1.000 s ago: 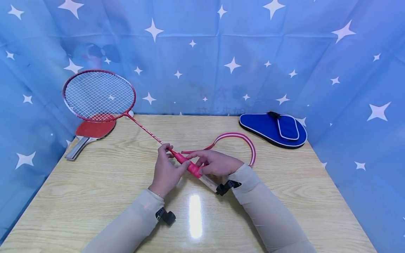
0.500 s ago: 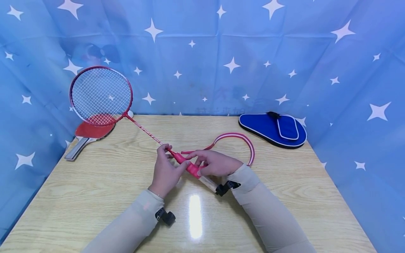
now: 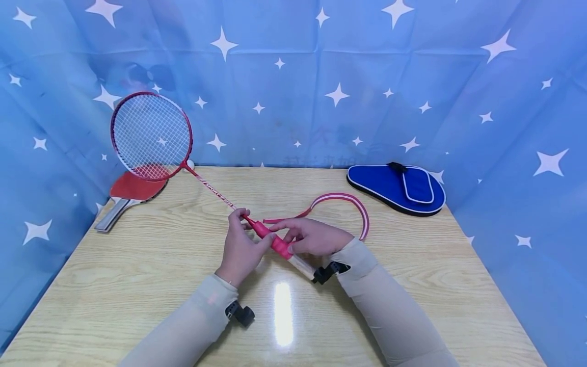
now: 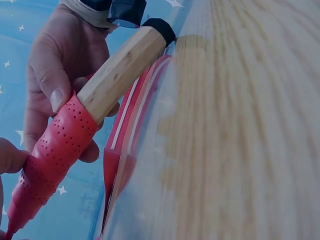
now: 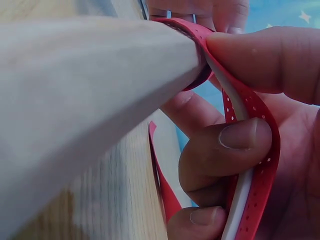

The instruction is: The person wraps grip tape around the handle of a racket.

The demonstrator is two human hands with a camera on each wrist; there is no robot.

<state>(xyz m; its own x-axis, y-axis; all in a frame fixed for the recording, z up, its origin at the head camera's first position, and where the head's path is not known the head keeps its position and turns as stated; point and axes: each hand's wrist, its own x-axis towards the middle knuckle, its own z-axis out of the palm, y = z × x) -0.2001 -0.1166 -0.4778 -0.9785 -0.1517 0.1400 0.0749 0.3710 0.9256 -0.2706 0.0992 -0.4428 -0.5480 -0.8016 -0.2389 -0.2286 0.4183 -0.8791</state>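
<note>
A red badminton racket [image 3: 213, 189] slants across the table, its strung head raised at the far left. My left hand [image 3: 240, 252] grips it at the upper handle, thumb on the wrapped part. Perforated pink-red grip tape [image 4: 55, 155] winds around the upper handle, while the lower handle [image 4: 117, 72] is bare wood with a black end. My right hand [image 3: 321, 237] pinches the tape where it leaves the wood. In the right wrist view the free tape [image 5: 260, 145] runs between its curled fingers, a white strip along it. The loose tail curves over the table behind that hand.
Two crossed table tennis bats [image 3: 133, 191] lie at the left edge, partly behind the racket head, near a small white ball [image 3: 190, 164]. A blue bat case [image 3: 380, 186] lies at the back right. A starry blue curtain [image 3: 293, 81] surrounds the table.
The racket has turned about its shaft: its head looks rounder, and its left rim has moved right and up. Both hands stay in nearly the same place, holding racket and tape.
</note>
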